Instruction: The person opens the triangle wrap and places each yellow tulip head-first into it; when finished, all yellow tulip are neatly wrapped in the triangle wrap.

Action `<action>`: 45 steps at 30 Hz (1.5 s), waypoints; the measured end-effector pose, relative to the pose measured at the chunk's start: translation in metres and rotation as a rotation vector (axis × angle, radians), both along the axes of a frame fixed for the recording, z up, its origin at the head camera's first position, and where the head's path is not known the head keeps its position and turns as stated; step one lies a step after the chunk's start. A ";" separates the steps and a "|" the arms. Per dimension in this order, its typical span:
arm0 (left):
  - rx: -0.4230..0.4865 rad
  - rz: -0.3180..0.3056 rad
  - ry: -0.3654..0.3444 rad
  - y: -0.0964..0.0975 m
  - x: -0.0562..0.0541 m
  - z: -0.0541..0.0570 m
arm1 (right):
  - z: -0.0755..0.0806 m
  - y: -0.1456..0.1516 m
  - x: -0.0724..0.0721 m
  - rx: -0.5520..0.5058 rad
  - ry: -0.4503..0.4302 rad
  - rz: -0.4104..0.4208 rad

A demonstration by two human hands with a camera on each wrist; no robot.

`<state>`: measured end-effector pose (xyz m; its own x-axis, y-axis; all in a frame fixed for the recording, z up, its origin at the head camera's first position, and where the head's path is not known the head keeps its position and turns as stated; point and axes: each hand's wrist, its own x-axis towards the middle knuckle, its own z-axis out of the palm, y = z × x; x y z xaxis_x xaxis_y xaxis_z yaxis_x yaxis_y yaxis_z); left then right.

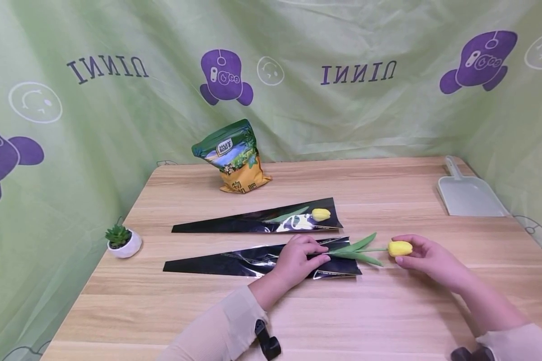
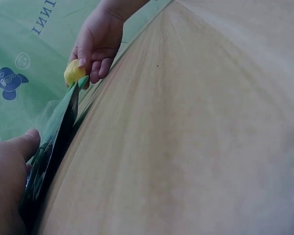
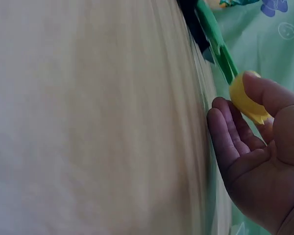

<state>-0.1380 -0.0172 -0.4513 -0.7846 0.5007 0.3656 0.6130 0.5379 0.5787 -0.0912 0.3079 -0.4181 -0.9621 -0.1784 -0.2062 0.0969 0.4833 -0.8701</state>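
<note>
A yellow artificial tulip with green leaves lies along the mouth of a black flower sleeve with a clear front. My right hand pinches the tulip's bloom between thumb and fingers; in the right wrist view the thumb presses on the yellow petals. My left hand lies over the sleeve near its wide end, thumb and fingertips closing on it where the leaves begin. The lower stem is hidden by this hand. Behind it, a second black sleeve holds another yellow tulip.
A green and yellow bag with printed characters stands at the back of the wooden table. A small succulent in a white pot is at the left edge. A pale dustpan lies at the back right. Green curtains surround the table.
</note>
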 end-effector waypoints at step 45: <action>-0.005 0.000 0.001 0.000 0.000 0.005 | 0.002 -0.052 -0.023 0.144 0.088 0.121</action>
<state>-0.1382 -0.0176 -0.4463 -0.7843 0.5025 0.3637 0.6134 0.5410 0.5753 -0.1142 0.2554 -0.4156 -0.9509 -0.2684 -0.1540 -0.0426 0.6066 -0.7939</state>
